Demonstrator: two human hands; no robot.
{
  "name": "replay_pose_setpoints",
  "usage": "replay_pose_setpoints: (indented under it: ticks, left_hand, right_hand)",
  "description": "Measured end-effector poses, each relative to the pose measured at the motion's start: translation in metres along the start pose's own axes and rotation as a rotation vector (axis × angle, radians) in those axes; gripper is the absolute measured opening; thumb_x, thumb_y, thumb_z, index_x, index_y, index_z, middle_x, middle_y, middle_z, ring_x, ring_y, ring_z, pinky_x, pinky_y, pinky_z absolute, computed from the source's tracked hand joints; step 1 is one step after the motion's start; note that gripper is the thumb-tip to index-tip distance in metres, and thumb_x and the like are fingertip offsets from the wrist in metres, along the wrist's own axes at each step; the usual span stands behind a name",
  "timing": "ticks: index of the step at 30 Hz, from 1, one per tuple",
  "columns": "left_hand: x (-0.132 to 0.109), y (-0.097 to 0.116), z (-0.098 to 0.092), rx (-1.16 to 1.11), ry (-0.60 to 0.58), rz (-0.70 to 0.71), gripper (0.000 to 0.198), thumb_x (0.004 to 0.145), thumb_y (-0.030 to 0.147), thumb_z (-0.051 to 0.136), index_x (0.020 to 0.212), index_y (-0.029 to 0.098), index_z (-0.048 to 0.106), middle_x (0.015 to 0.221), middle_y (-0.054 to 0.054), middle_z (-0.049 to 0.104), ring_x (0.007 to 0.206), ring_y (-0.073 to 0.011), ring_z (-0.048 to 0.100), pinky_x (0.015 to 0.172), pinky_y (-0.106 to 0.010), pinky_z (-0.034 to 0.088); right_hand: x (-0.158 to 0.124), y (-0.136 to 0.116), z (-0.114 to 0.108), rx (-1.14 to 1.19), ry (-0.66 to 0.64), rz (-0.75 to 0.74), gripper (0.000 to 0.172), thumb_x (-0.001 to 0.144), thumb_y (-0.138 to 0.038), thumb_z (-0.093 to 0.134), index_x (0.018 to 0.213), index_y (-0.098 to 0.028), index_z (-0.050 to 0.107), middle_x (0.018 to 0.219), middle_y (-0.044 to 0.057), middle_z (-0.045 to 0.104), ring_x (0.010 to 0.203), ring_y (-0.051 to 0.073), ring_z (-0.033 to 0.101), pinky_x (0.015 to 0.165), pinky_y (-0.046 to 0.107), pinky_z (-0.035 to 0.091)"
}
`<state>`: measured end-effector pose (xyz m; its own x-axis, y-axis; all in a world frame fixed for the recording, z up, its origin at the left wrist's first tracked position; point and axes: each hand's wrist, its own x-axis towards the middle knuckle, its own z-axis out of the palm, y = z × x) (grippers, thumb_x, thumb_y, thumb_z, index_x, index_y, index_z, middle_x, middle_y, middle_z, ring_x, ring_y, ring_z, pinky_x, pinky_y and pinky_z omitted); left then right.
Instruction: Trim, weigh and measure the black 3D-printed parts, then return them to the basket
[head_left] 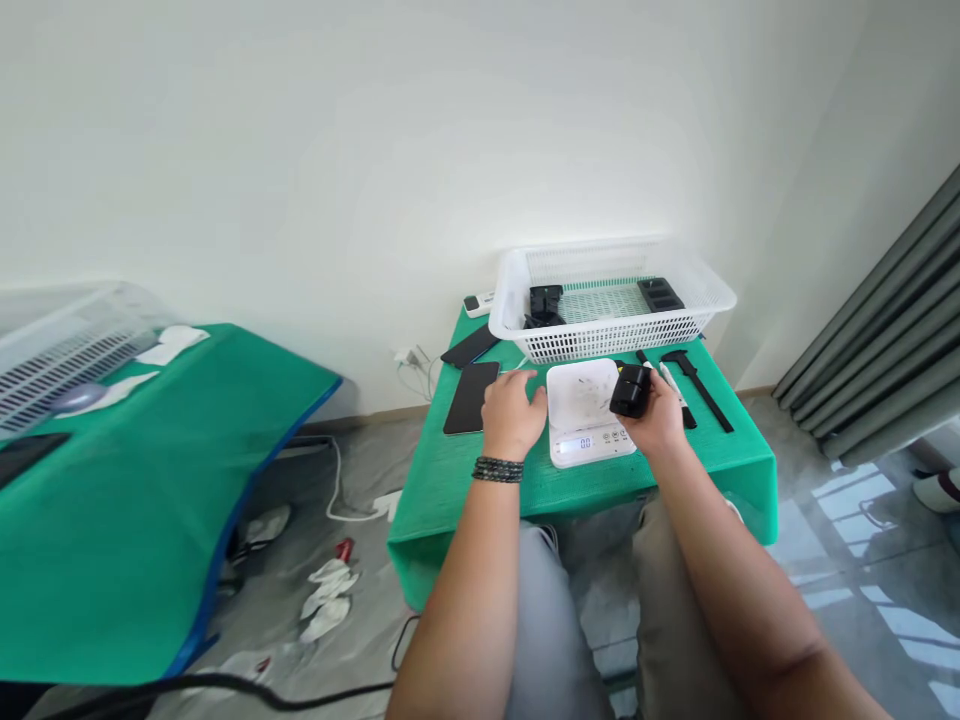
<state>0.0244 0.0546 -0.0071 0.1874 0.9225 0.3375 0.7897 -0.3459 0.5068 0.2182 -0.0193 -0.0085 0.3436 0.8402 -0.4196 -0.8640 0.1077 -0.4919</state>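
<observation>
My right hand holds a small black box-like object over the right side of a white digital kitchen scale. The scale's display reads 0.0, and dark marks show on its white top. Just left of the scale, my left hand is empty, thumb and fingers apart, with a beaded bracelet at the wrist. Beside it lies a dark, flat, tablet-like slab. Right of my right hand are a black caliper and a marker-like pen.
A white plastic basket with black parts inside stands at the back of the green-covered table, against the wall. Another green-covered table is at left. Cables lie on the floor; a grey curtain hangs at right.
</observation>
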Motion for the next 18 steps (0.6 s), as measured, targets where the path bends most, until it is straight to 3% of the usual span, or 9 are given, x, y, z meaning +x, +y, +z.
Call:
replay_pose_setpoints:
  ticks: [5, 10, 14, 18]
  left_hand:
    - [-0.012, 0.025, 0.003, -0.175, -0.038, 0.226, 0.03, 0.093, 0.021, 0.057, 0.118, 0.018, 0.074, 0.114, -0.013, 0.077, 0.105, -0.031, 0.072, 0.097, -0.047, 0.058]
    - [-0.022, 0.039, 0.005, -0.318, -0.121, 0.257, 0.028, 0.094, 0.024, 0.056, 0.113, 0.019, 0.075, 0.1, -0.01, 0.079, 0.091, -0.0271, 0.074, 0.086, -0.041, 0.058]
    - [-0.02, 0.037, 0.004, -0.423, -0.129, 0.231, 0.027, 0.093, 0.033, 0.058, 0.11, 0.02, 0.075, 0.085, -0.006, 0.076, 0.076, -0.0227, 0.07, 0.075, -0.036, 0.055]
    - [-0.008, 0.015, -0.001, -0.424, -0.071, 0.144, 0.03, 0.087, 0.04, 0.066, 0.11, 0.021, 0.073, 0.078, -0.002, 0.071, 0.068, -0.0205, 0.064, 0.07, -0.034, 0.053]
  right_hand:
    - [-0.003, 0.022, 0.011, -0.012, -0.027, 0.056, 0.022, 0.102, -0.034, 0.051, 0.095, -0.023, 0.069, 0.078, -0.001, 0.077, 0.066, 0.016, 0.07, 0.058, 0.027, 0.057]
    - [-0.007, 0.037, 0.016, -0.055, -0.055, 0.093, 0.022, 0.102, -0.032, 0.055, 0.091, -0.02, 0.07, 0.075, -0.001, 0.076, 0.065, 0.016, 0.069, 0.061, 0.026, 0.058]
    - [-0.007, 0.04, 0.017, -0.064, -0.046, 0.095, 0.026, 0.104, -0.029, 0.052, 0.09, -0.019, 0.071, 0.074, 0.0, 0.075, 0.065, 0.015, 0.068, 0.062, 0.026, 0.058]
    - [-0.006, 0.036, 0.016, -0.047, -0.06, 0.089, 0.023, 0.103, -0.033, 0.056, 0.093, -0.02, 0.071, 0.077, 0.0, 0.076, 0.065, 0.016, 0.069, 0.065, 0.028, 0.06]
